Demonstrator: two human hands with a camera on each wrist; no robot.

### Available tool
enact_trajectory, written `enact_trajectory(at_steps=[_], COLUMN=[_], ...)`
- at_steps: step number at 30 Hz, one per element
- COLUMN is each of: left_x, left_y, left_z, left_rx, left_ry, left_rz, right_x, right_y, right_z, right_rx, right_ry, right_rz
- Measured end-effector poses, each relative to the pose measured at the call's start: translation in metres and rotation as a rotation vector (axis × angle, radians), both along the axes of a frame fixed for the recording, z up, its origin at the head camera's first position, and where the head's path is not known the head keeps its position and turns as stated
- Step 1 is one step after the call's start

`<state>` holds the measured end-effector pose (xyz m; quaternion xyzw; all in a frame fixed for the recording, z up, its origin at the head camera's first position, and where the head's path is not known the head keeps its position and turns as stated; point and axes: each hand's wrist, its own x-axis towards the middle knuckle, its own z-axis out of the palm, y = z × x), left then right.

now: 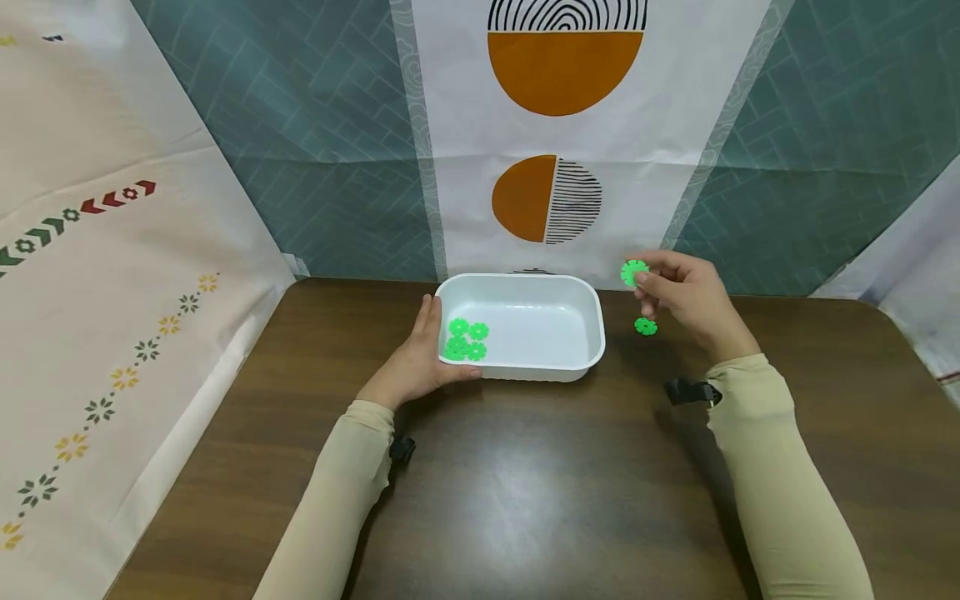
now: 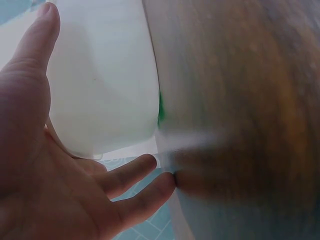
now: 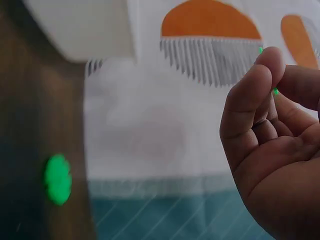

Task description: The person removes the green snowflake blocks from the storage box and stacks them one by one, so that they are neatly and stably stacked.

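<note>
Left hand (image 1: 412, 357): fingers extended against tray (image 1: 525, 372), likely steadying it. Right hand (image 1: 686, 293): fingertips pinching green disc (image 1: 630, 271) right of tray; pinch probably suits thin piece. Loose disc (image 1: 646, 327) on table (image 1: 510, 492), near right hand; grouped discs (image 1: 457, 347) in tray.

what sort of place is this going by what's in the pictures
Probably an indoor tabletop work area, though I can't tell what room. A brown table stands before a creased, patterned hanging, and on it sits a white tray holding small green pieces.
</note>
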<state>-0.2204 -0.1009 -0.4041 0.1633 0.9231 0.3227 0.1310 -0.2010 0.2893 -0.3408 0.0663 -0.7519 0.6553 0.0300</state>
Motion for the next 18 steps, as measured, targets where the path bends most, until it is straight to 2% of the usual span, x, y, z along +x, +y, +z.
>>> enact_trajectory(at_steps=[4,7,13,18], left_x=[0.0,-0.001,0.0,0.0], left_y=[-0.002,-0.002,-0.001,0.0], left_z=[-0.001,-0.001,0.0,0.0], left_rx=[0.002,0.002,-0.008,-0.007], left_ry=[0.003,0.012,0.015,0.01], left_rz=[0.007,0.007,0.001,0.0], right_x=[-0.001,-0.004,-0.012,-0.015], right_y=[0.016,0.027,0.047,0.054], right_z=[-0.013,-0.024,-0.048,-0.063], right_rx=[0.07,0.101,0.221,0.274], right_ry=[-0.062,-0.15,-0.326,-0.363], right_rz=[-0.051,-0.058,0.015,0.067])
